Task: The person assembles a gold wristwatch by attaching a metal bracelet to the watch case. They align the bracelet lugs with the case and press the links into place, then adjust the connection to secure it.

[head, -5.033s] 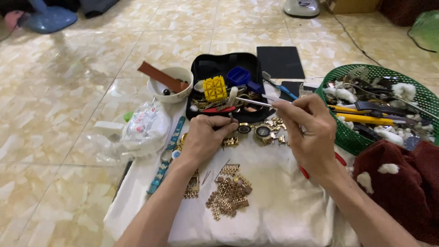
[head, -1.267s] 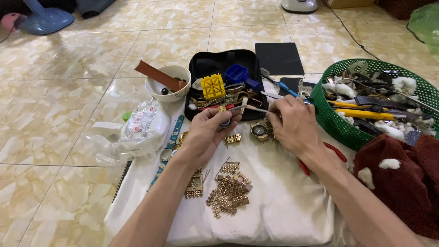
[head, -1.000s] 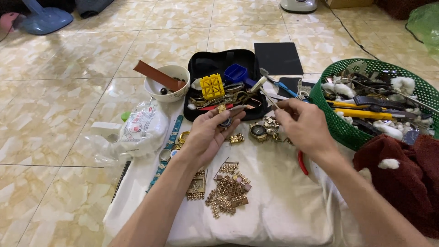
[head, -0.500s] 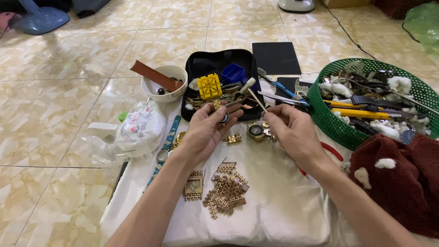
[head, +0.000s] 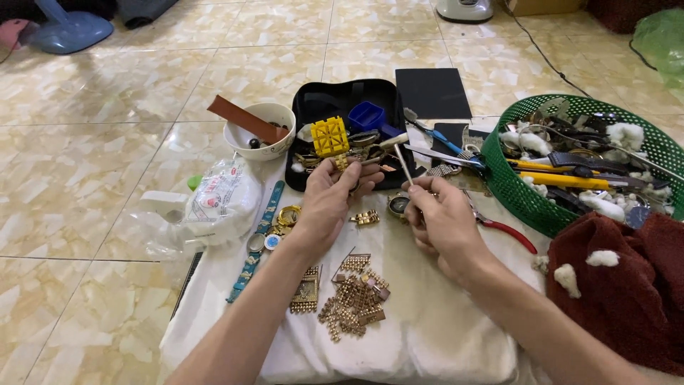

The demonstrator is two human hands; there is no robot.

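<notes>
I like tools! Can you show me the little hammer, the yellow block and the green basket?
little hammer point(head: 402, 161), head view, on its thin handle.
yellow block point(head: 330, 136), head view, on its top face.
green basket point(head: 507, 187), head view, on its near rim.

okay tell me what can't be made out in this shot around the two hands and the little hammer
Head view:
- What the left hand pinches: small, covered by its fingers.
- Lower handle of the small hammer: inside the right hand.
- Round piece by that hand: half hidden.
- Contents of the green basket: tangled, cut off at the right edge.
</notes>
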